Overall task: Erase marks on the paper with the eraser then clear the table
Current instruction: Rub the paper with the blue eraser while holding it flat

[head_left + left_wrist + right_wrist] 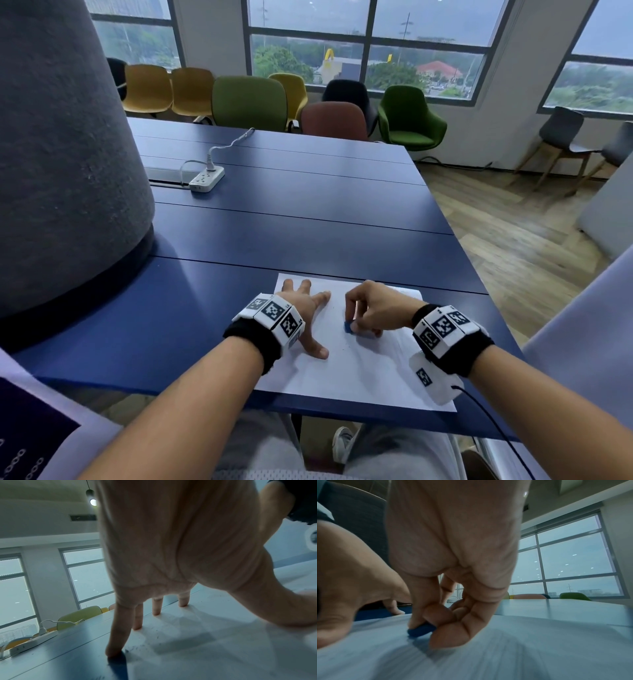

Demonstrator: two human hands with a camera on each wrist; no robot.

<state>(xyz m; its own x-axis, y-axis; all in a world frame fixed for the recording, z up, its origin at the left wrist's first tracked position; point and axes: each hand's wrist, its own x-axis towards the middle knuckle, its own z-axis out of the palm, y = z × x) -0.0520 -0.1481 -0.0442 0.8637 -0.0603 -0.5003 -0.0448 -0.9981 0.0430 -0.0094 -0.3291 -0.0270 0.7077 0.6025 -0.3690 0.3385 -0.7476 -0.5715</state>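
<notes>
A white sheet of paper (359, 370) lies on the blue table (291, 219) near its front edge. My left hand (308, 308) presses on the paper's left part with its fingers spread and straight, fingertips (156, 612) down. My right hand (366, 315) pinches a small blue eraser (350, 326) between thumb and curled fingers and holds it against the middle of the paper. In the right wrist view the eraser (421, 629) touches the sheet (505, 649) under the fingertips. Dark eraser crumbs (147, 642) lie on the paper (214, 635) near my left fingers.
A white power strip (207, 179) with a plugged cable lies further back on the left of the table. A large grey felt-covered column (61, 154) stands at the left. Coloured chairs (250, 99) line the far edge. The table's right edge drops to a wooden floor.
</notes>
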